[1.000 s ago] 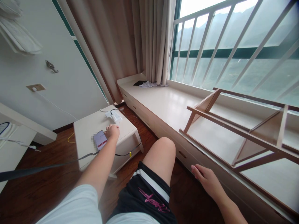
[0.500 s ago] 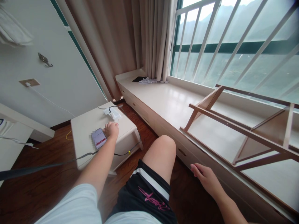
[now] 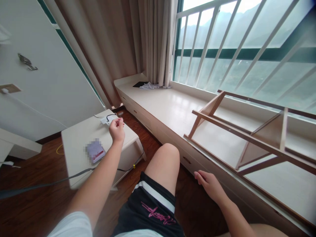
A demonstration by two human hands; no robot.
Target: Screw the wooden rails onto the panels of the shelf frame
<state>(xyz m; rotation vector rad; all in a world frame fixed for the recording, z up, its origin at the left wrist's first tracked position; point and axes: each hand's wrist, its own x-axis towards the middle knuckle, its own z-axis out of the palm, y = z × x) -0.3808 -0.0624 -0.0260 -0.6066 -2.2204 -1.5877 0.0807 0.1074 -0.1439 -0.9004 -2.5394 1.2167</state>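
My left hand [image 3: 117, 129] is raised over the small white bedside table [image 3: 76, 148], fingers pinched on a thin black cable [image 3: 110, 115] close to the white charger block [image 3: 106, 119]. A phone [image 3: 95, 152] lies flat on the table to the left of that hand. My right hand [image 3: 208, 184] rests low beside my bare knee [image 3: 163, 158], fingers loosely stretched against the front of the window bench [image 3: 172, 108], holding nothing.
A wooden frame [image 3: 247, 131] lies tilted on the bench under the barred window [image 3: 234, 36]. Curtains [image 3: 148, 39] hang at the bench's far end above crumpled paper [image 3: 148, 86]. A grey cable [image 3: 49, 182] runs across the dark wood floor. A wall socket [image 3: 7, 89] sits far left.
My left hand left the phone, lifted and moved toward the charger, pinching the cable. The view shifted right and down. My right hand barely moved.
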